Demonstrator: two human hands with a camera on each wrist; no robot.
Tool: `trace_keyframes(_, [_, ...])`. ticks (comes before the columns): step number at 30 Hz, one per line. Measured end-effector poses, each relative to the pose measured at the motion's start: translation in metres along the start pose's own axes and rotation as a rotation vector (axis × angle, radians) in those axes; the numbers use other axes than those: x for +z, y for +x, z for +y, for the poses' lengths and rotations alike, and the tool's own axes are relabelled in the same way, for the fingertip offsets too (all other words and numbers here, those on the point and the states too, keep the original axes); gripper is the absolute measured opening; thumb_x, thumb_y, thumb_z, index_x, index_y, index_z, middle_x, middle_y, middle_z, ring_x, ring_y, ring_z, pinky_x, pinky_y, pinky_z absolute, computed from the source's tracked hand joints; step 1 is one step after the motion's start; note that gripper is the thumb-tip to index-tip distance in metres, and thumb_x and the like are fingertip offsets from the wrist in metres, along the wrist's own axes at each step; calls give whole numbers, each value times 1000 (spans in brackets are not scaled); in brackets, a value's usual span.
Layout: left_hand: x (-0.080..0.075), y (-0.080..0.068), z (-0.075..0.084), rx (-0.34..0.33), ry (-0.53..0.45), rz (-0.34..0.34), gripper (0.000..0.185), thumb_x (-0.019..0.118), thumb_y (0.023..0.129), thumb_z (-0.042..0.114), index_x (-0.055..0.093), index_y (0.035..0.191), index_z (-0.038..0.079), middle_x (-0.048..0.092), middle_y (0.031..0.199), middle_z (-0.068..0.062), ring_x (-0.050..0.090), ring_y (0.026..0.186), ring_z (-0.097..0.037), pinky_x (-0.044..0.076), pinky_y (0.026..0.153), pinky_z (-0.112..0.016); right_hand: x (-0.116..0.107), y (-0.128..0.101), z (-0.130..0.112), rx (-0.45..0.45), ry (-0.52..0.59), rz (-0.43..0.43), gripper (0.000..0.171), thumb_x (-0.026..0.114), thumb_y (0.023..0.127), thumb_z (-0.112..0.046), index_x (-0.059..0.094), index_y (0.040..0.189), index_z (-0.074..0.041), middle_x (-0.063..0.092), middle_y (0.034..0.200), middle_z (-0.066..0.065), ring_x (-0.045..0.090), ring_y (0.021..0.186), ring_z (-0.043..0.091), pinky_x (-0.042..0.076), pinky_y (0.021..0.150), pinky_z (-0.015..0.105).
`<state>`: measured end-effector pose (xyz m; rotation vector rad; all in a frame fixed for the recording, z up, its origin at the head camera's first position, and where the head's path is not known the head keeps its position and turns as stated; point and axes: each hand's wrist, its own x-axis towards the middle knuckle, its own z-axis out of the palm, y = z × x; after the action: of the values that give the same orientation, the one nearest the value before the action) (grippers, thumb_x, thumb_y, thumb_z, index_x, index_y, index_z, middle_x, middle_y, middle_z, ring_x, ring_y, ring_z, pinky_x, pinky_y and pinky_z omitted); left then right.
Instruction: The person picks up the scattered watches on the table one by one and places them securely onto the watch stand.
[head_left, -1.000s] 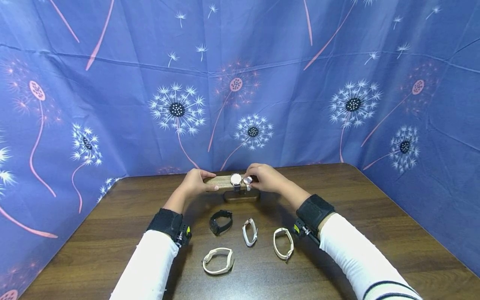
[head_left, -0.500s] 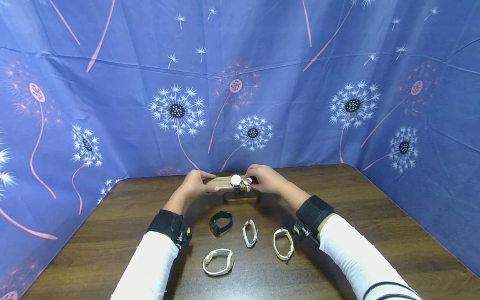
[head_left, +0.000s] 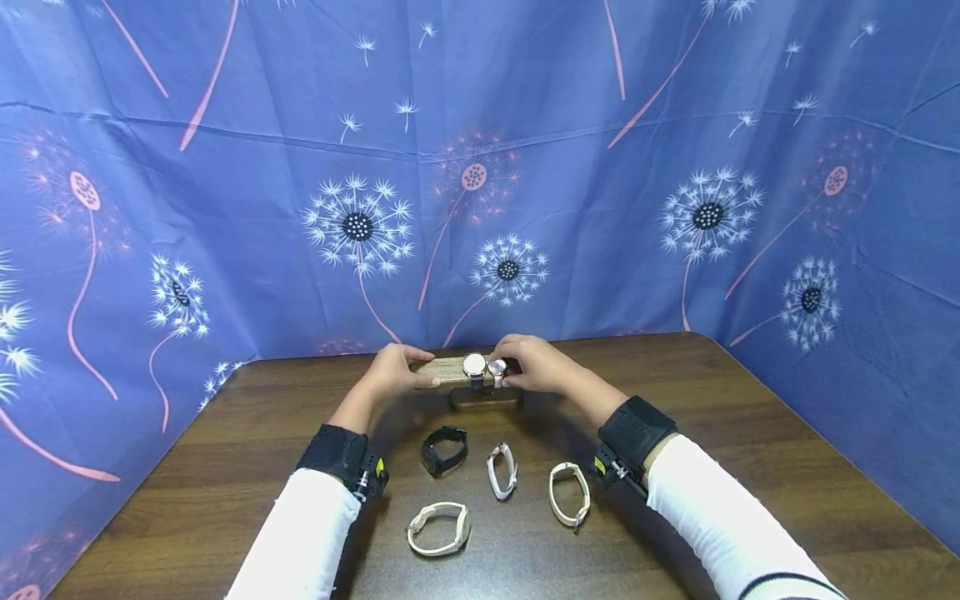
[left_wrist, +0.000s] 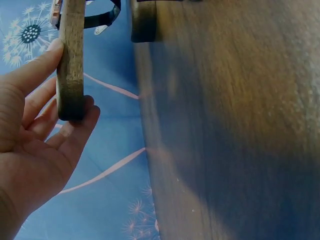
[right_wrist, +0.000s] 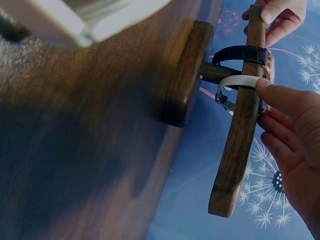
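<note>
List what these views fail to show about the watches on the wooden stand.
- Dials of the two watches on the stand: too small in the head view.
- Right hand fingertips: hidden behind the bar in the right wrist view.
- White-strap watch face: hidden by the bar.
- Left hand view: watches cut off at the top edge.

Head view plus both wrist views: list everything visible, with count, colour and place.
Watch stand: 1, brown wood T-bar on a base, far centre of table.
Watches on the bar: 2, one dark-strapped, one white-strapped, side by side.
Black watch: 1, on the table before the stand.
White watches: 3, on the table near the black one.
Table: 1, dark wood.
Curtain: blue, dandelion print, behind.
Left hand: holds the bar's left end.
Right hand: fingers on the white-strapped watch.
</note>
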<state>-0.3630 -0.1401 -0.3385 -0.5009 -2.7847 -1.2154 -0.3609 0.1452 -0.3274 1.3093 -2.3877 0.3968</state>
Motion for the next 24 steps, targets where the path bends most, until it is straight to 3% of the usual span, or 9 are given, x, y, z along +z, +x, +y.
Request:
trace_keyframes(6, [-3, -4, 1, 13, -32, -28, 56, 84, 78, 14, 63, 127, 0, 63, 125, -18, 56, 120, -33, 44, 103, -43, -11, -9, 2, 57, 38, 22, 38, 82, 74, -4, 68, 110, 0, 66, 112, 13, 62, 106, 30, 50, 94, 43])
trace_keyframes(9, [-7, -9, 2, 52, 11, -24, 58, 84, 78, 17, 61, 130, 2, 60, 129, -19, 54, 123, -34, 43, 104, -46, -19, -18, 3, 103, 41, 39, 39, 82, 75, -4, 68, 111, 0, 65, 114, 14, 61, 108, 31, 49, 95, 45])
trace_keyframes(14, [-17, -24, 4, 117, 135, 28, 51, 85, 75, 18, 68, 121, 4, 67, 116, -15, 60, 110, -32, 48, 96, -47, -31, -39, 6, 141, 65, 80, 37, 83, 74, -4, 69, 109, 0, 65, 112, 13, 61, 106, 31, 49, 93, 47])
trace_keyframes(20, [-29, -44, 8, 165, 188, 38, 39, 84, 76, 16, 72, 111, 4, 70, 106, -12, 64, 98, -29, 51, 89, -49, -41, -66, 5, 209, 100, 135, 34, 84, 72, -4, 71, 103, 0, 67, 105, 10, 64, 94, 27, 52, 84, 45])
trace_keyframes(24, [-32, -57, 11, 206, 218, 61, 34, 84, 76, 15, 73, 106, 4, 70, 103, -10, 64, 95, -27, 52, 85, -47, -45, -78, 0, 255, 183, 133, 31, 83, 74, -3, 71, 101, 1, 69, 99, 11, 67, 85, 24, 54, 80, 43])
